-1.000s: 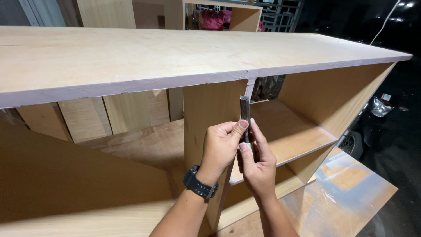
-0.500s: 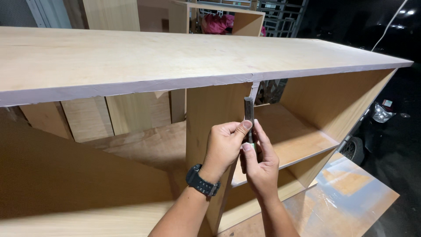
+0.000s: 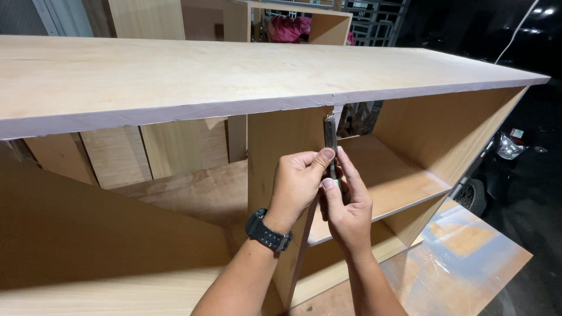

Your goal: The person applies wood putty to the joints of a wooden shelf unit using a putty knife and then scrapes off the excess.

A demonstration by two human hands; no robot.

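Both the left hand [image 3: 297, 182] and right hand [image 3: 346, 202] pinched a narrow metal scraper [image 3: 331, 136] upright against the divider's [image 3: 281, 158] front edge, under the cabinet's top board [image 3: 234, 76], steadying it.

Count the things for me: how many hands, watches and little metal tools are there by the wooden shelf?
Hands: 2, the left hand and the right hand, both gripping the tool
Black wristwatch: 1, on the left wrist
Thin metal tool: 1, held upright against the front edge of the cabinet divider
Total: 4
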